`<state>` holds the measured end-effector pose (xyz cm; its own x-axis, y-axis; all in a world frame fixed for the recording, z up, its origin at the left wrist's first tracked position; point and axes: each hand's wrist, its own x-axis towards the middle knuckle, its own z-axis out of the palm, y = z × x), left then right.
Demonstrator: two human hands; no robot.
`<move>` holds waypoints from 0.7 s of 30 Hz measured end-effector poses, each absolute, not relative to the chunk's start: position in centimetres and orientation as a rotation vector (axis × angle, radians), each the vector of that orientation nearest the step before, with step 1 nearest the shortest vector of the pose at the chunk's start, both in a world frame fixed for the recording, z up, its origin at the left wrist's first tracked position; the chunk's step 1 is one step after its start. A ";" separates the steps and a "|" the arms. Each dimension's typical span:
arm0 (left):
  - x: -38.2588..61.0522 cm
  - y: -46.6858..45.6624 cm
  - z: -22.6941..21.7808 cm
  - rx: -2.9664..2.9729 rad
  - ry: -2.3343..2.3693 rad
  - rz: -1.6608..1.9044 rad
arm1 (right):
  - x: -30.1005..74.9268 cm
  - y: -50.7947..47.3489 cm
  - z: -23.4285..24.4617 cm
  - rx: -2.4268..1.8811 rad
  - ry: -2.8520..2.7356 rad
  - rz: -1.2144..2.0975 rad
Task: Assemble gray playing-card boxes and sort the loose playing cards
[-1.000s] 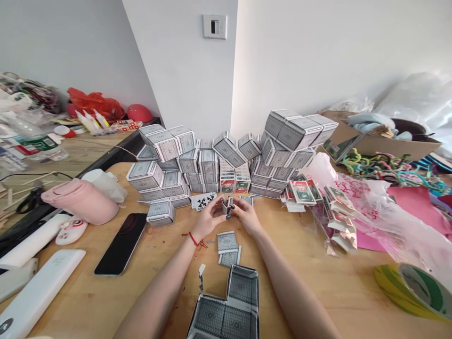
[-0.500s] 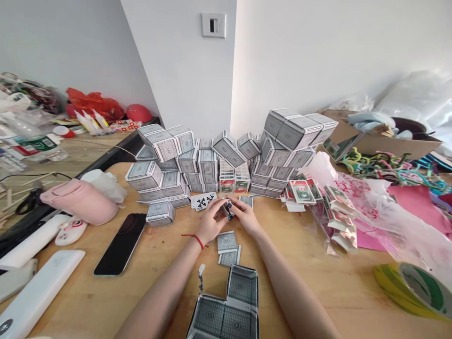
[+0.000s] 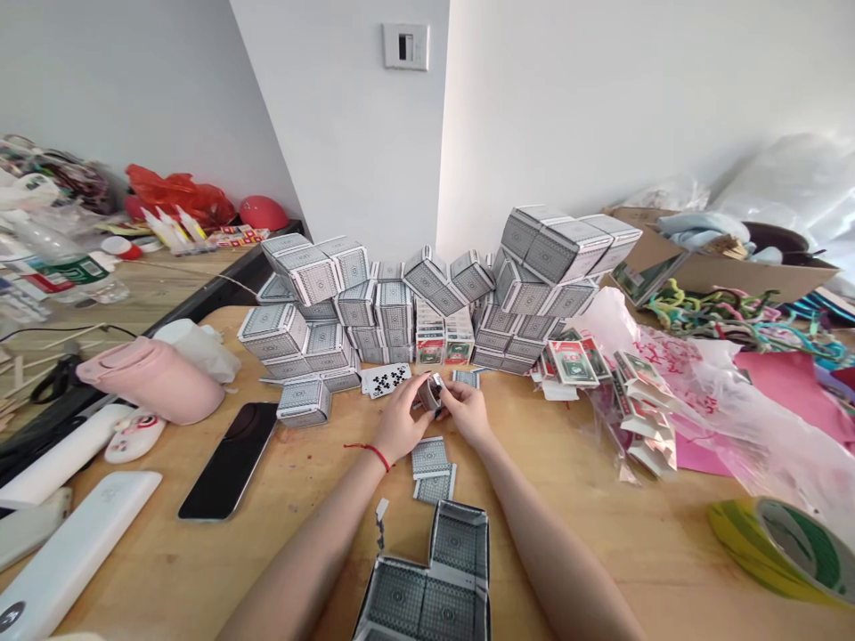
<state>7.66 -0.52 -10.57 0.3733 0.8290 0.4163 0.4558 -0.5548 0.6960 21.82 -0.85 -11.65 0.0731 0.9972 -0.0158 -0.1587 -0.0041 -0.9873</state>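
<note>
My left hand (image 3: 399, 418) and my right hand (image 3: 465, 411) meet over the middle of the wooden table (image 3: 634, 534), fingers closed together on a small folded playing-card piece (image 3: 433, 390). Two loose patterned cards (image 3: 431, 470) lie just below my hands. A larger assembled block of folded cards (image 3: 434, 588) sits between my forearms at the near edge. Behind my hands rises a pile of grey patterned card cubes (image 3: 427, 298), with one face-up card (image 3: 386, 379) in front of it.
A black phone (image 3: 231, 460), a pink bottle (image 3: 150, 378) and white cases (image 3: 70, 552) lie at the left. Card boxes (image 3: 605, 374), a plastic bag (image 3: 735, 418), pink paper and a tape roll (image 3: 788, 547) crowd the right. A cardboard box (image 3: 708, 263) stands behind.
My hands dipped toward the table and came back up slightly. The upright card piece between my fingers is now folded into a more compact shape.
</note>
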 end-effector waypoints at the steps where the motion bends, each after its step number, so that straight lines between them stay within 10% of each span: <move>1: 7.6 -0.5 -10.5 2.171 1.107 1.049 | 21.8 -0.9 -11.7 -1.141 -1.034 1.227; 21: 7.9 -0.8 -10.4 2.194 1.195 1.134 | 21.8 -1.2 -11.4 -1.058 -1.104 1.195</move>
<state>7.90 -0.84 -10.45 0.3072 0.8294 0.4666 0.5095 -0.5574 0.6555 21.76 -1.17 -11.36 0.0426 0.9964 0.0735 -0.1519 0.0791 -0.9852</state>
